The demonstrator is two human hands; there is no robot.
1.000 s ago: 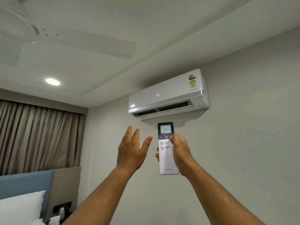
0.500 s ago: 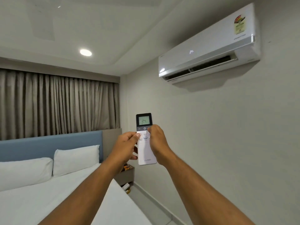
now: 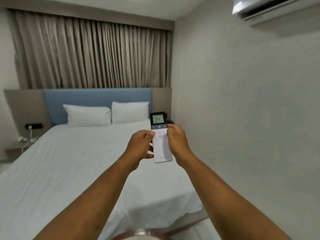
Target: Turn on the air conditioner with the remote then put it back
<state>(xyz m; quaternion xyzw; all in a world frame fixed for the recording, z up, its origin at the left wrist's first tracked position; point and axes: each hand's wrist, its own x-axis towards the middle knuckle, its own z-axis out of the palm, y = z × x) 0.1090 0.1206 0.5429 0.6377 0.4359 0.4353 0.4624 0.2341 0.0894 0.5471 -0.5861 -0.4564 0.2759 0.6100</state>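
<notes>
Partly cropped air conditioner (image 3: 270, 9), both hands' fingers (image 3: 150, 135) pinching remote (image 3: 161, 146), lower buttons hidden

The remote (image 3: 161, 146) looked like smooth white plastic with a faint sheen, its top a glossy dark panel around a greyish screen. The air conditioner (image 3: 270, 9) was glossy white plastic. The bed sheet (image 3: 69, 161) was matt white cloth, lightly creased, and the two pillows (image 3: 88, 115) matched it. The headboard (image 3: 86, 97) appeared to be matt blue upholstery. The curtain (image 3: 90, 54) was pleated beige-grey fabric. The wall (image 3: 251, 101) was smooth and matt.
</notes>
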